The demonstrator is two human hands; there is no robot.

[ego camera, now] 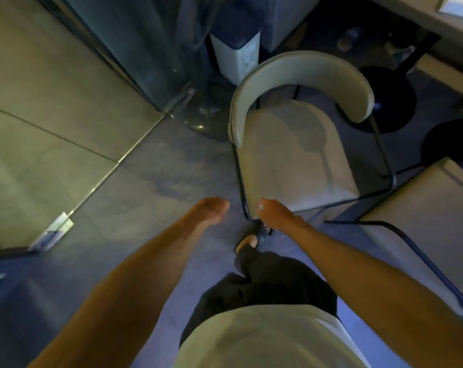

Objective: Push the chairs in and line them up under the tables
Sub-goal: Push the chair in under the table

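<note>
A chair [291, 155] with a cream seat, a curved cream backrest and a thin black frame stands ahead of me, its backrest on the far side. My right hand [275, 213] hovers over the seat's near left corner; its fingers are hidden, so contact with the frame is unclear. My left hand [211, 211] hangs just left of that corner over the bare floor, fingers curled in, holding nothing. A second cream chair [424, 221] with the same black frame stands at the right. A light table edge [411, 19] runs across the top right.
Two black round table bases [387, 102] [450, 147] sit on the floor behind the chairs. A white bin [235, 57] and a clear round stand base [206, 120] stand beyond the chair's left side. A glass partition [134, 49] borders the left. My foot [247, 241] is below the seat corner.
</note>
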